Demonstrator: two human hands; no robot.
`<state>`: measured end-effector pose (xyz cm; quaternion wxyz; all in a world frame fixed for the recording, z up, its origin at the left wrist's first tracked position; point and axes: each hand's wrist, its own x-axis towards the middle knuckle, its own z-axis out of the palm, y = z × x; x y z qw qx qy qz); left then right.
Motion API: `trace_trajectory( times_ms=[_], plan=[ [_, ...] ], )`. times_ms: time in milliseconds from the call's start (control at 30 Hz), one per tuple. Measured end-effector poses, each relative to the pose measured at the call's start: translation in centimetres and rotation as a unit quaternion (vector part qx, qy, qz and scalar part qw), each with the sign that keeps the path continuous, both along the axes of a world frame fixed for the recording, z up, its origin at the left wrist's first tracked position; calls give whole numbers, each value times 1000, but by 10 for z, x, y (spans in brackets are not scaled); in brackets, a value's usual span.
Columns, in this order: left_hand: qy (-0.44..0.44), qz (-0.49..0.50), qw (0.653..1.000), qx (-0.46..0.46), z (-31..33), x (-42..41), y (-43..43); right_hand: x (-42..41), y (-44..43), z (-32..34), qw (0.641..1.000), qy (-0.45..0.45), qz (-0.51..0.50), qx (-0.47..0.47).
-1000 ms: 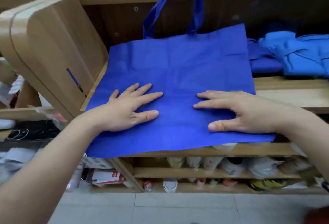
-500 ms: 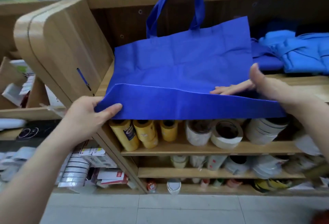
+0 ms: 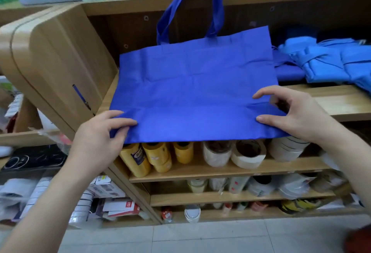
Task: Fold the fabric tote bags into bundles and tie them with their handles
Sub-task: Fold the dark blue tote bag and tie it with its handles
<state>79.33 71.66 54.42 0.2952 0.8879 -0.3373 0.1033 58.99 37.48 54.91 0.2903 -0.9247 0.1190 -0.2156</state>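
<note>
From the head camera, we see the tote bag (image 3: 192, 92) lying flat on the shelf (image 3: 331, 102). Its near edge hangs past the front and its handles (image 3: 200, 1) stand against the back panel. Our left hand (image 3: 100, 138) pinches the near left corner, thumb on top and fingers curled under. Our right hand (image 3: 295, 116) grips the right corner, thumb flat and fingers arched over the cloth. If we lift one side sooner, we judge the fold will skew. The thin fabric could also slide off toward the tape rolls (image 3: 247, 152) below.
</note>
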Motion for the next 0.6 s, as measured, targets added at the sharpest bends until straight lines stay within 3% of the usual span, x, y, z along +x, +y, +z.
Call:
trace_trajectory(
  times_ms=[100,200,267,333,467,533,600],
  plan=[
    [23,-73,990,121,0,10,15,-1,-2,-5,998,-7,5,-64],
    [-58,-95,971,212,-6,21,24,-2,-2,-8,995,-1,14,-101],
    [-103,-93,974,179,-8,27,22,-3,-1,-6,991,14,29,-132],
    [-92,-87,985,116,-3,28,19,-8,1,-2,989,51,44,-131],
    [24,-53,997,47,12,28,20,-22,-6,3,968,183,83,-152],
    [100,-78,992,-21,18,25,22,-30,-11,3,971,172,85,-144],
    [208,-99,964,-134,21,19,22,-35,-14,6,987,119,82,-66]
  ],
)
